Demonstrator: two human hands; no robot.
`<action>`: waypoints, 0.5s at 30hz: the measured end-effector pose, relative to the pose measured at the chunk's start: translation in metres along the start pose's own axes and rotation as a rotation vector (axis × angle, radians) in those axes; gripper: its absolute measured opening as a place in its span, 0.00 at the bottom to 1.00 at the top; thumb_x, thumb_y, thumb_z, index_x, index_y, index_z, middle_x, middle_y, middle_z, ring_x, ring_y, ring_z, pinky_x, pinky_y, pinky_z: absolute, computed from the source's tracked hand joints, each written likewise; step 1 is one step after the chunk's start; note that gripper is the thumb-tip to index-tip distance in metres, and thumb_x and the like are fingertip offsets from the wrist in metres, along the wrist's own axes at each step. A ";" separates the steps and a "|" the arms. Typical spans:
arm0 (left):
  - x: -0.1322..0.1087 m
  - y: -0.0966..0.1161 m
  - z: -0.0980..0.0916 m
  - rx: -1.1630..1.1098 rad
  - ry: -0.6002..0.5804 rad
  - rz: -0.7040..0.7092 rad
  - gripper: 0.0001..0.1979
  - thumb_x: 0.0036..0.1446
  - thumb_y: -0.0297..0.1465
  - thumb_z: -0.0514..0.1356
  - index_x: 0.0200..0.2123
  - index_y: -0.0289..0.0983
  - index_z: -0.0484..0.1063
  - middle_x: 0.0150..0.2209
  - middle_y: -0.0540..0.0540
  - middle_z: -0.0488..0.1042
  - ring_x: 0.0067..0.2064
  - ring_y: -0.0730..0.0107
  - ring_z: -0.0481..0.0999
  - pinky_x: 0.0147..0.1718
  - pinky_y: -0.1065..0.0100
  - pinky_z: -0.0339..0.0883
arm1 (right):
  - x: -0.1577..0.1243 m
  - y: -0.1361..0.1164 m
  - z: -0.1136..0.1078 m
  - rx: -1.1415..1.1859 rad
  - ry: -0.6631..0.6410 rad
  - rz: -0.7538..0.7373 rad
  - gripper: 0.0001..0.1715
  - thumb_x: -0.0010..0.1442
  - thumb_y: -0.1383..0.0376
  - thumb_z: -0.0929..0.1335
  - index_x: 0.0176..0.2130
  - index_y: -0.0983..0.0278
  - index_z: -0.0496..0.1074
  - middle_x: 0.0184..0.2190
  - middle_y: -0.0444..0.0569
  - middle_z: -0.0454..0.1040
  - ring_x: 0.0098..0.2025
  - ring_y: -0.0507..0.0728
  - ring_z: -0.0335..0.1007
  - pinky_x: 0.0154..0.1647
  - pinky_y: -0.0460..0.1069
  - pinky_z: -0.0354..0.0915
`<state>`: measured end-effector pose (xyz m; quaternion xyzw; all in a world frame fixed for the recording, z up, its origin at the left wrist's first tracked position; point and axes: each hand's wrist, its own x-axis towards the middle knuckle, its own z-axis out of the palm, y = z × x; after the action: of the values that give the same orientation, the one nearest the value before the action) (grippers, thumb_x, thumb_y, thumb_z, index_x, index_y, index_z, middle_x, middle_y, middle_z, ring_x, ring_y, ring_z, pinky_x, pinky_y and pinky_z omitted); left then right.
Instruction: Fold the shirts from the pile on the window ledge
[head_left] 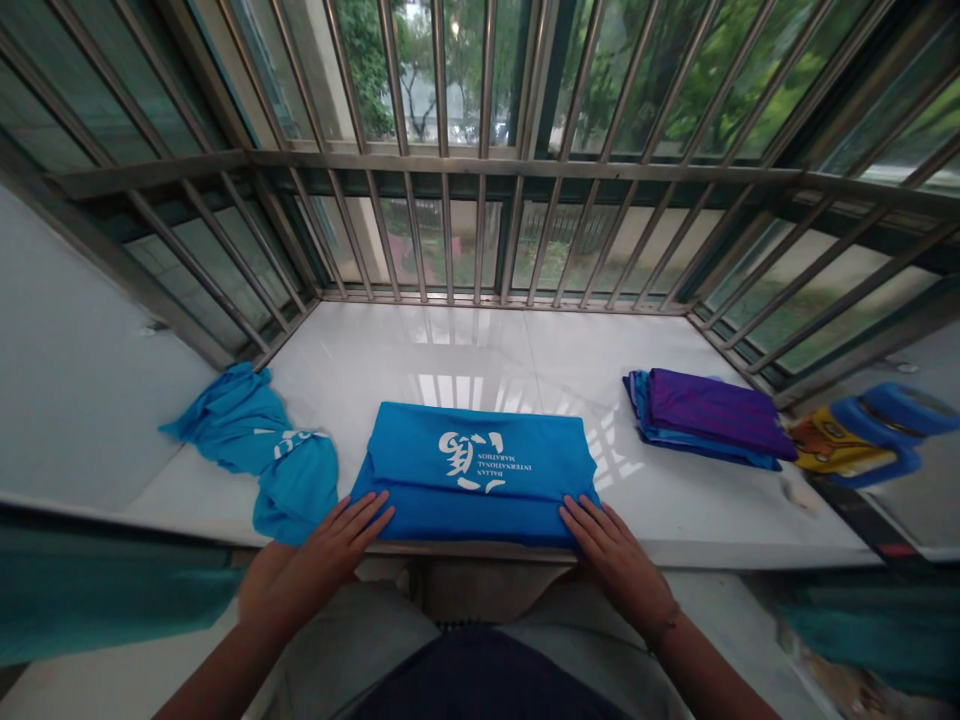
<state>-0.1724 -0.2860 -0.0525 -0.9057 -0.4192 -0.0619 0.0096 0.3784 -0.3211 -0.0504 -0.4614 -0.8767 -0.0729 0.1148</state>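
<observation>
A blue T-shirt (412, 450) with white "Dalian International Marathon" print lies partly folded into a wide rectangle on the white window sill, at its front edge. My left hand (349, 530) rests flat on its near left corner, fingers stretched out. On the near right corner lies my right hand (604, 540), likewise flat with its fingers extended. Neither hand grips the cloth. To the left, a crumpled blue shirt (255, 440) with some white print sits in a loose heap. A stack of folded clothes (709, 412), purple on top and blues beneath, lies to the right.
Metal bars (480, 170) enclose the sill (525, 350) at the back and sides. At the far right stands a plastic jar (874, 430) with a blue lid and yellow label. Teal curtains (112, 590) hang at both front corners.
</observation>
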 end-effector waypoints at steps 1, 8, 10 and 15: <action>-0.006 0.000 0.002 0.012 0.014 -0.018 0.46 0.61 0.20 0.57 0.79 0.52 0.54 0.78 0.45 0.62 0.75 0.52 0.66 0.71 0.45 0.66 | -0.005 0.002 0.004 0.005 0.006 -0.002 0.42 0.68 0.73 0.67 0.76 0.57 0.61 0.73 0.51 0.69 0.74 0.64 0.63 0.74 0.63 0.62; -0.020 -0.008 -0.013 -0.188 0.062 -0.156 0.23 0.66 0.24 0.55 0.57 0.48 0.82 0.57 0.43 0.84 0.60 0.53 0.82 0.62 0.49 0.77 | -0.033 0.028 -0.002 0.219 0.076 0.109 0.28 0.70 0.73 0.62 0.61 0.56 0.78 0.55 0.53 0.84 0.58 0.61 0.81 0.61 0.60 0.76; -0.013 -0.007 -0.028 -0.326 0.042 -0.199 0.15 0.67 0.30 0.59 0.50 0.46 0.83 0.54 0.41 0.85 0.57 0.53 0.83 0.61 0.52 0.77 | -0.032 0.030 -0.017 0.321 0.017 0.183 0.22 0.70 0.69 0.64 0.57 0.58 0.80 0.51 0.54 0.85 0.53 0.62 0.82 0.57 0.59 0.78; 0.028 -0.014 -0.062 -0.647 0.065 -0.402 0.15 0.68 0.43 0.58 0.46 0.43 0.81 0.46 0.45 0.84 0.48 0.57 0.83 0.50 0.61 0.78 | 0.004 0.039 -0.051 0.634 -0.115 0.420 0.18 0.71 0.56 0.65 0.50 0.58 0.82 0.48 0.52 0.85 0.49 0.63 0.82 0.53 0.56 0.77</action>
<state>-0.1719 -0.2602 0.0123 -0.7593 -0.5467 -0.2202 -0.2758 0.4150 -0.3080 0.0003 -0.5759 -0.7471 0.2531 0.2148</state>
